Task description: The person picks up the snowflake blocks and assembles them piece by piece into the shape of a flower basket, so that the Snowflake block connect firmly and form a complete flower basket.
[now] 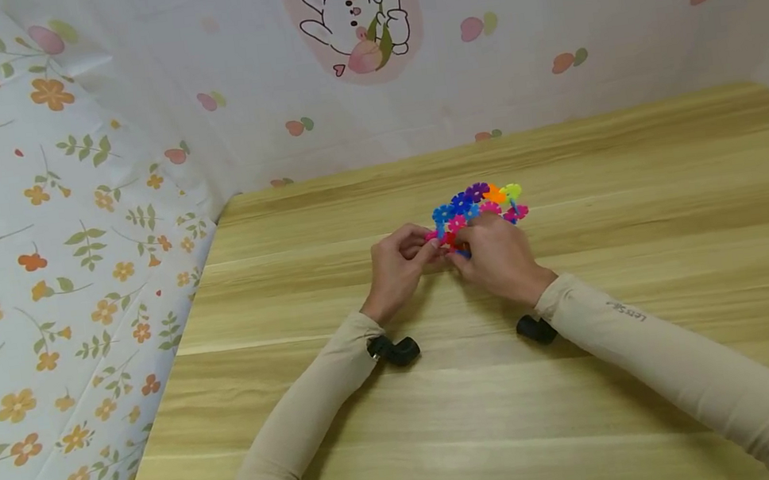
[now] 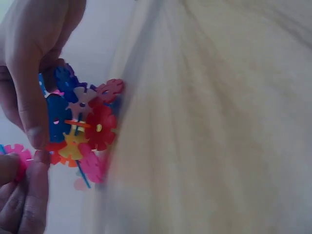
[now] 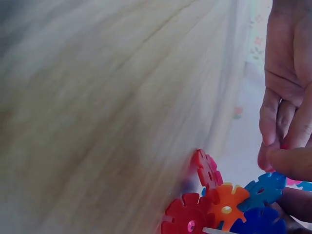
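Note:
A cluster of interlocking notched plastic flower discs (image 1: 461, 203) in blue, purple, orange, pink, red and yellow-green is between the hands, over the wooden table. My right hand (image 1: 501, 254) grips the near side of the cluster; its fingers hide part of it. Close beside it on the left, my left hand (image 1: 395, 271) pinches a pink flower disc (image 2: 22, 157) between thumb and fingers. In the right wrist view, a red disc (image 3: 187, 217) and an orange disc (image 3: 226, 207) show joined at different angles. Whether the pinched disc joins the cluster is hidden by the fingertips.
The light wooden table (image 1: 639, 201) extends around both arms. Behind it hangs a white cloth (image 1: 529, 6) with a bunny print, and a flowered cloth (image 1: 69, 255) hangs on the left. Black curved pieces (image 1: 394, 349) sit under the wrists.

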Motion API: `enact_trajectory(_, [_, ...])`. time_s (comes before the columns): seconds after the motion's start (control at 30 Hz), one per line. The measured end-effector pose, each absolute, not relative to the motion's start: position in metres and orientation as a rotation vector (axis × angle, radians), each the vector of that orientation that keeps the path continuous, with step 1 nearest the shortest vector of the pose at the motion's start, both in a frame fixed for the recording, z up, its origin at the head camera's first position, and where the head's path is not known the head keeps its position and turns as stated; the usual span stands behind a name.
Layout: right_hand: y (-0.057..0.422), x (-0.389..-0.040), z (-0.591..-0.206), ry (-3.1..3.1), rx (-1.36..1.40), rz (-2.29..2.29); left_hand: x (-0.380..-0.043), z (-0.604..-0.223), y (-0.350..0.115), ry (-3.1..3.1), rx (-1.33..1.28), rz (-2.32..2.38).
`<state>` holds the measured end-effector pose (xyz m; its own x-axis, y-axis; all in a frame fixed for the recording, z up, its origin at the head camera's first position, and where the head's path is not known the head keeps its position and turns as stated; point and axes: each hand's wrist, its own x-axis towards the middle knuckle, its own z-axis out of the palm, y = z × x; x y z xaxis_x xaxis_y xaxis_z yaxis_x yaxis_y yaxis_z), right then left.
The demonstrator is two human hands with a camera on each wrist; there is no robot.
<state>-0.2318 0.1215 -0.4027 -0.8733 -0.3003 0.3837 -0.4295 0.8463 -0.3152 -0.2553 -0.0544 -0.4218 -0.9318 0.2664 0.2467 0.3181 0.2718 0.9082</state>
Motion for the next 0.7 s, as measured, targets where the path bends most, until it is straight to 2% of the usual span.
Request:
enact_trajectory(0.23, [0.1221, -0.2338, -0.4024, -2.718, 0.548, 0.623, -0.2568, -0.4205, -0.0557, -2.483, -0.628, -1.683])
enact_trajectory(0.7, [0.1236, -0.2323, -0.4028, -2.711, 0.564, 0.649, -0.2605, -0.4181, -0.0578, -2.565, -0.549, -1.6])
